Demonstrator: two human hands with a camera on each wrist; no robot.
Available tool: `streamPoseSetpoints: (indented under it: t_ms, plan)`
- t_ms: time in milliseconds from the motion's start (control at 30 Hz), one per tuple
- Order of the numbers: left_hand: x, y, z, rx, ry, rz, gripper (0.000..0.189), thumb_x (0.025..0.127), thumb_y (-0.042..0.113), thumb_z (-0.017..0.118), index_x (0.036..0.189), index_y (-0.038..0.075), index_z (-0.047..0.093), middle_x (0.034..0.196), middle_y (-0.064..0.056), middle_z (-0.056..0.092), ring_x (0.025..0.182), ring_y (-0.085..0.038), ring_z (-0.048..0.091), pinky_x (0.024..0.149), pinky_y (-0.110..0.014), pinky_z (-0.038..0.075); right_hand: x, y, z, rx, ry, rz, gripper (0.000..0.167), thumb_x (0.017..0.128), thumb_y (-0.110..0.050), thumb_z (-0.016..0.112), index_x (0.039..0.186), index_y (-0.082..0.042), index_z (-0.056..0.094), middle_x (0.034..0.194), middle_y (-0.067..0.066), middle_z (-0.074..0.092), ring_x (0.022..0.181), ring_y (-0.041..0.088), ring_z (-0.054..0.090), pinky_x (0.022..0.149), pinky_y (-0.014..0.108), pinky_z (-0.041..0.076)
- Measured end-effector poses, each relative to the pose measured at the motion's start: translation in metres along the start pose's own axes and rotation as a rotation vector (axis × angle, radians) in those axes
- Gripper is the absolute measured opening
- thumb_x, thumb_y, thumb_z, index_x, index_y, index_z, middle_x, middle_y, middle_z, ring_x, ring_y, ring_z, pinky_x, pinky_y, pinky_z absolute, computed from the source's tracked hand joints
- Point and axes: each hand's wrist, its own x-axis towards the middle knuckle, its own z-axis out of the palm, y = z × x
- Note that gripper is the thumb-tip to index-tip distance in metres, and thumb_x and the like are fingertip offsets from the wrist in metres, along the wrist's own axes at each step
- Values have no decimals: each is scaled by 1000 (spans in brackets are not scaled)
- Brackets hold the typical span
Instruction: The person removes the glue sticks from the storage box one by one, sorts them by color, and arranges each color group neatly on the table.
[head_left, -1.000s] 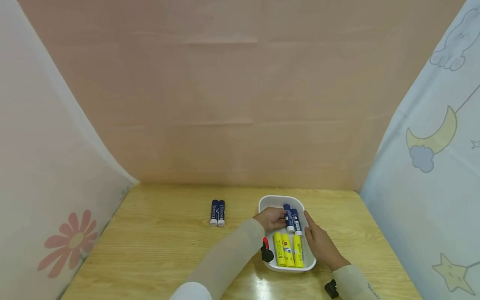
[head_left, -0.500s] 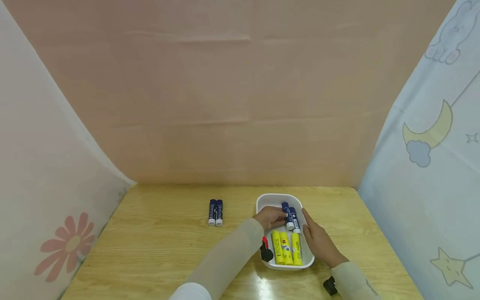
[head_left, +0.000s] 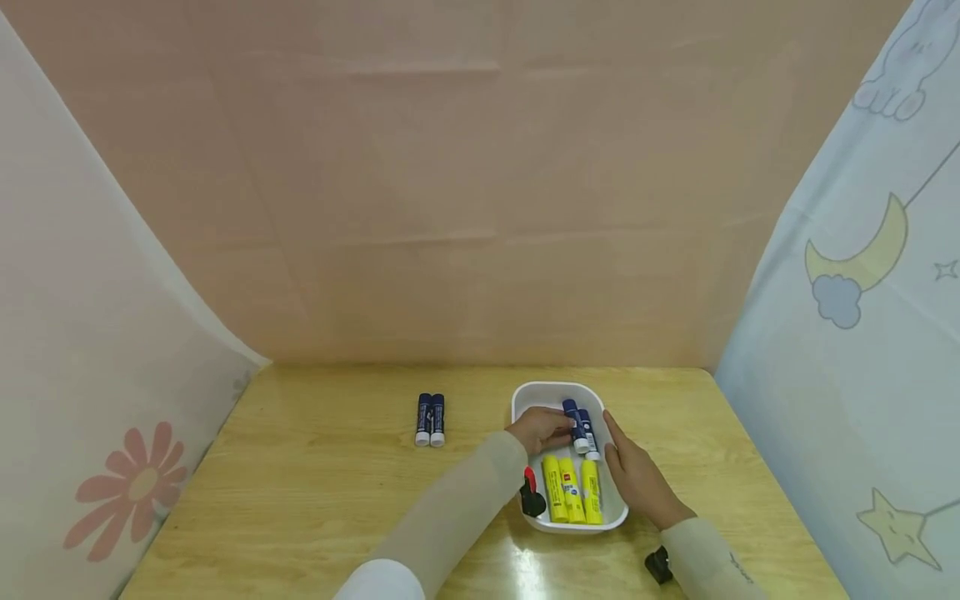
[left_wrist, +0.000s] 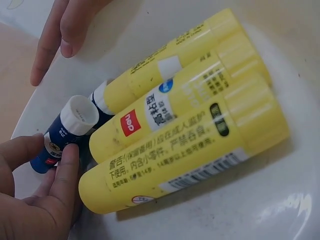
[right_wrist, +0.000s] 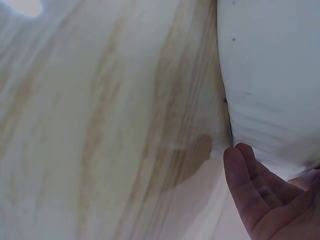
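In the head view, my left hand (head_left: pixel 540 430) reaches into a white plastic tray (head_left: pixel 555 388). Its thumb and fingers pinch a navy glue stick (left_wrist: pixel 74 121) with a white cap, held slanted in the left wrist view. A second navy glue stick (head_left: pixel 589 432) lies just right of it, in the tray's far half. Nearer me, three yellow glue sticks (head_left: pixel 572 490) lie side by side in the tray. My right hand (head_left: pixel 641 482) holds the tray's right wall, with fingers (right_wrist: pixel 239 172) along the outside and the thumb at the rim.
Two more navy glue sticks (head_left: pixel 431 419) lie together on the wooden table (head_left: pixel 322 467), left of the tray. A tan cloth (head_left: pixel 480 208) rises behind the table. Printed cloths stand on the left (head_left: pixel 112 333) and right (head_left: pixel 862 375).
The head view has shifted slightly. Both hands stay at the tray, and the left hand keeps its pinch on the navy glue stick with little visible movement.
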Motion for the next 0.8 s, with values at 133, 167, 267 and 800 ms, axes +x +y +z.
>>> streamPoseSetpoints:
  t_ms: [133,167,267,800]
  plan:
    - [1,1,0,17,10,8,17,85,1,72,102,-1,69,91,-11,70,85,-22,70,76,-30,59,1,1,0,6,3,-12,57,106,-15,38,157,-13,12,150,25,35,128,44,44,103,60,38]
    - [1,1,0,20,10,9,17,85,1,72,102,-1,69,91,-10,70,85,-22,70,76,-30,59,1,2,0,5,1,-11,57,106,-15,37,157,-13,12,150,25,35,128,44,45,103,60,38]
    - [1,1,0,32,16,2,20,84,2,73,104,1,69,91,-10,70,84,-21,70,74,-30,59,1,2,0,4,-6,-1,57,106,-16,37,157,-15,11,151,25,34,128,44,45,102,60,39]
    - [-3,3,-2,9,-41,-13,19,86,1,72,104,1,68,92,-11,69,85,-23,69,74,-33,59,-1,-2,-3,4,-27,27,57,106,-16,36,157,-13,11,151,25,32,129,45,44,103,61,38]
